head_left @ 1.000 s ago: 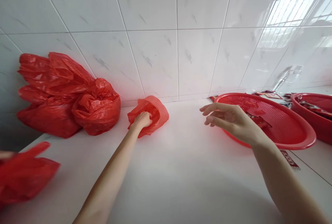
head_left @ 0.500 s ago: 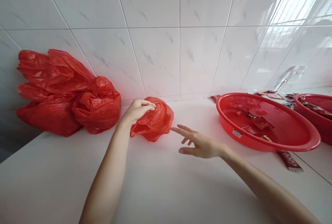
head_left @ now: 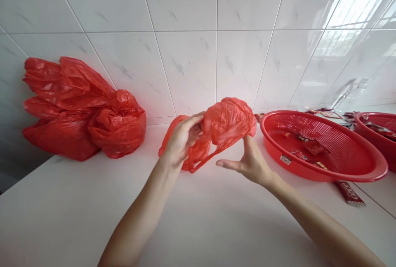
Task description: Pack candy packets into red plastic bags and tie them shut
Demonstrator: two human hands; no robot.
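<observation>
My left hand (head_left: 182, 138) is closed, its curled fingers gripping a thin red plastic bag (head_left: 230, 117) by its near side. The bag bulges out toward the right, and a strap-like handle loop (head_left: 206, 160) hangs below it. More red film (head_left: 170, 131) shows behind my left wrist, low by the wall; whether it belongs to the same bag I cannot tell. My right hand (head_left: 255, 161) is at the bag's right end, with its thumb spread away toward the left. Its other fingers go behind the red film and are hidden.
Several bunched red bags (head_left: 83, 114) lean on the tiled wall (head_left: 185, 64) at the left. At the right, a perforated red basket (head_left: 324, 174) holds small packets, with a second basket (head_left: 379, 143) beyond. A dark red wrapper (head_left: 351, 194) pokes out beneath the nearer basket on the white counter (head_left: 198, 221).
Part of the red bag has been raised and drawn out to the right. My left hand moved right with it; my right hand moved up and right, and its fingers went behind the film.
</observation>
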